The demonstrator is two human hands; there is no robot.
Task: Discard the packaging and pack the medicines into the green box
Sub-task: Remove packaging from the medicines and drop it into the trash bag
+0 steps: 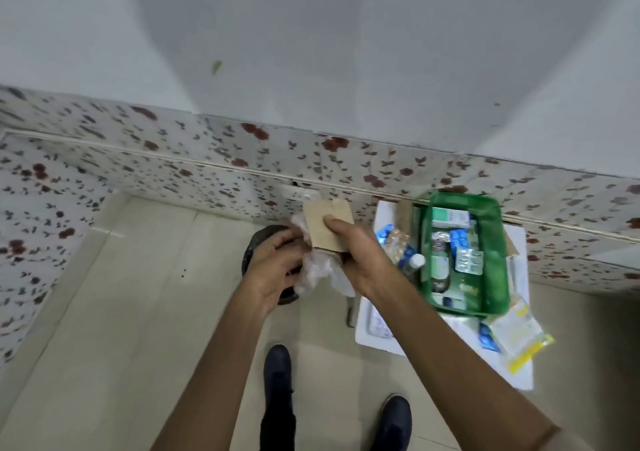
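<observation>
My right hand (360, 260) grips a brown cardboard package (329, 223) with a crumpled clear plastic wrap (317, 272) hanging under it. My left hand (277, 263) closes on the plastic wrap from the left. Both hands are above a dark round bin (254, 248) on the floor. To the right, the green box (491, 229) sits on a white table and holds several blister packs, small cartons and a bottle. A white-capped bottle (414, 262) and blue packs lie beside the box's left side.
The white table (374, 333) carries a yellow sachet pack (519, 336) and a blue strip near its front edge. A flower-patterned tiled wall runs behind. My two dark shoes (278, 364) stand on the beige floor tiles below.
</observation>
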